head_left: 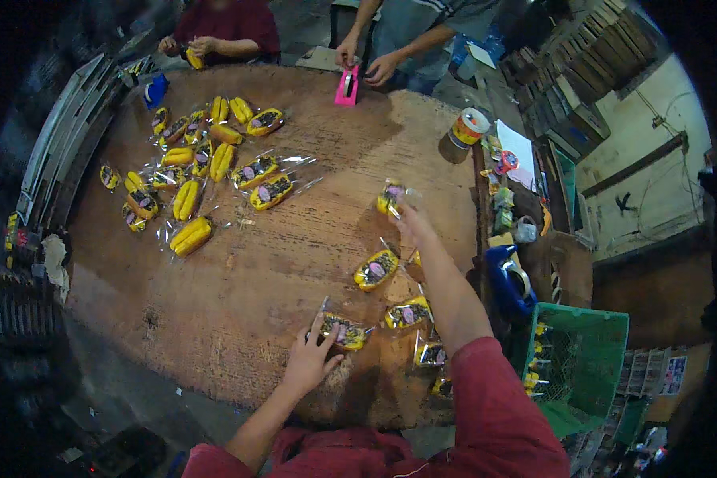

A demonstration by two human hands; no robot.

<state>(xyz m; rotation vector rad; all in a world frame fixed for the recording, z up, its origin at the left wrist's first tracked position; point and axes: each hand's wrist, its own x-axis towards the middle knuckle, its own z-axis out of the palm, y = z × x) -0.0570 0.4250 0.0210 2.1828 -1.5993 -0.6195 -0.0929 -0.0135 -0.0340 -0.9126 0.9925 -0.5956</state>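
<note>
My right hand (411,221) reaches across the wooden table and grips the near edge of a clear-bagged yellow bun (390,199) with a dark, pink-spotted face. My left hand (312,362) lies nearer to me with its fingers spread, the fingertips touching the bag of another bagged bun (346,333). Between and beside my arms are more of them: one bagged bun (376,271) by my right forearm, another (407,313) below it, and others partly hidden by my right sleeve.
Several bagged yellow buns (187,201) cluster at the table's left. Across the table (247,334), one person works by a pink tape dispenser (346,86); another holds a yellow item. At right stand a round tub (470,126), a blue tape dispenser (510,279) and a green crate (585,319).
</note>
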